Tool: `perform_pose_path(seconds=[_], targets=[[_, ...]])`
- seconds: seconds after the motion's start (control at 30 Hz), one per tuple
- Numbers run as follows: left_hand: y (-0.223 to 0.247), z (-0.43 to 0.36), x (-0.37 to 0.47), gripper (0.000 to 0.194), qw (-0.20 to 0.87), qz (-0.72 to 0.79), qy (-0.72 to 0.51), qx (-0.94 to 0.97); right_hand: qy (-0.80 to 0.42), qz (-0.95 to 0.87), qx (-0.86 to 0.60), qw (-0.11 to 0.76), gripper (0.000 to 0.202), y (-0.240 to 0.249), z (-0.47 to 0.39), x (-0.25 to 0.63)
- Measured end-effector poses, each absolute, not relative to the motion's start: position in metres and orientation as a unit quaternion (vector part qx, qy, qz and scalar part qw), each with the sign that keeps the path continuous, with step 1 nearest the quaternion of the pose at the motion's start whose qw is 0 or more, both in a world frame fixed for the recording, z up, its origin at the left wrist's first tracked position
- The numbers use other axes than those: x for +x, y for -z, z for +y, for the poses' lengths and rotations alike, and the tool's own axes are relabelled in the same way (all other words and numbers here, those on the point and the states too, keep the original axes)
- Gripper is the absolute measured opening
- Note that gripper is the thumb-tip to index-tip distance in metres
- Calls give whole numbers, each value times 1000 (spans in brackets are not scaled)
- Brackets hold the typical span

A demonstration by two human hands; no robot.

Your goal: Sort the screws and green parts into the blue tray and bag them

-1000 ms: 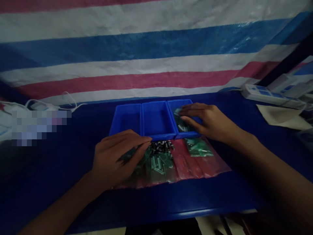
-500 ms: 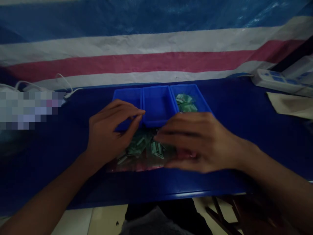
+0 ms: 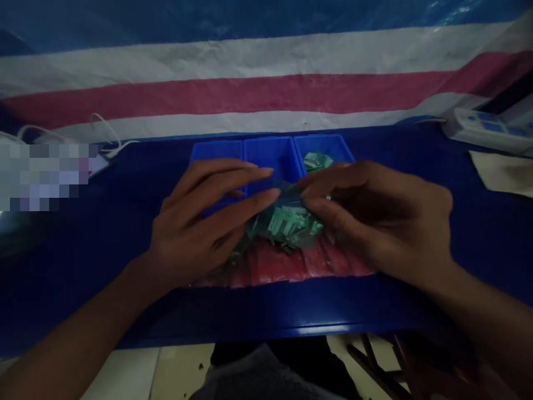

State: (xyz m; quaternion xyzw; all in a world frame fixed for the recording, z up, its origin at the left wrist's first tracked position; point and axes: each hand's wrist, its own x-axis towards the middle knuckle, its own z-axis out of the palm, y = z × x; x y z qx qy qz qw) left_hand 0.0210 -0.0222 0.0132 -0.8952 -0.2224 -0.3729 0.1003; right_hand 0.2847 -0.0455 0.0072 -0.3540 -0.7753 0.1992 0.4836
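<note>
Small bag [image 3: 291,223] between your left hand [image 3: 200,222] and right hand [image 3: 387,222], near front edge of desk [image 3: 275,308]. Right pinches bag's right side; left spread at other side, can't tell if gripping.

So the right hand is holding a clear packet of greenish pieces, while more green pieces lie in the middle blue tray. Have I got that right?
The tray is wrong: the head view shows the other green pieces in the right-hand blue tray. The right hand is indeed holding a clear packet of greenish pieces.
</note>
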Motion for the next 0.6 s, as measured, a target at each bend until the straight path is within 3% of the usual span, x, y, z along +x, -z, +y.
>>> perform_pose_path(seconds=[0.1, 0.2, 0.27, 0.4, 0.5, 0.6], targets=[[-10, -26, 20, 32, 92, -210, 393, -890, -334, -704, -370, 506, 12, -5, -46, 279], [-7, -29, 18, 25, 56, -220, 435, -871, -365, -713, -367, 472, 6, -1, -48, 277], [-8, -31, 17, 25, -15, -271, 431, -860, -326, -739, -355, 469, 12, 2, -47, 277], [-12, -31, 22, 15, -146, -401, 480, -766, -151, -814, -259, 497, 58, 6, -41, 281], [-12, -29, 28, 11, -264, -407, 509, -711, -42, -838, -265, 475, 54, 5, -38, 285], [-11, -27, 31, 11, -357, -395, 495, -686, -73, -804, -357, 470, 44, -1, -42, 288]])
